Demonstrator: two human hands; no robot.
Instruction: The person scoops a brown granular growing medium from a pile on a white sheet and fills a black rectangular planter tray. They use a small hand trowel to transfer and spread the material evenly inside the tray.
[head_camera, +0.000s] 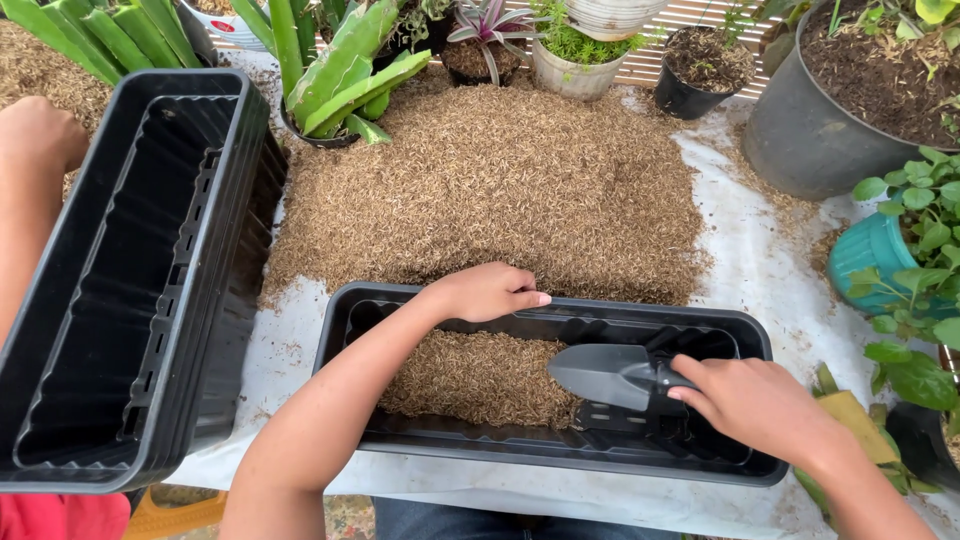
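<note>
A long black rectangular planter (760, 345) lies in front of me on the white sheet, with a layer of brown rice husk (480, 375) in its left half. My left hand (487, 292) grips the planter's far rim near the middle. My right hand (748, 402) is closed around the handle of a black hand trowel (605, 375). The trowel's blade is inside the planter and points left, its tip at the edge of the husk.
A big heap of husk (500, 190) covers the sheet (755, 275) behind the planter. A stack of empty black planters (130, 280) stands at the left, with another person's hand (38, 130) on its far corner. Potted plants (850, 110) line the back and right.
</note>
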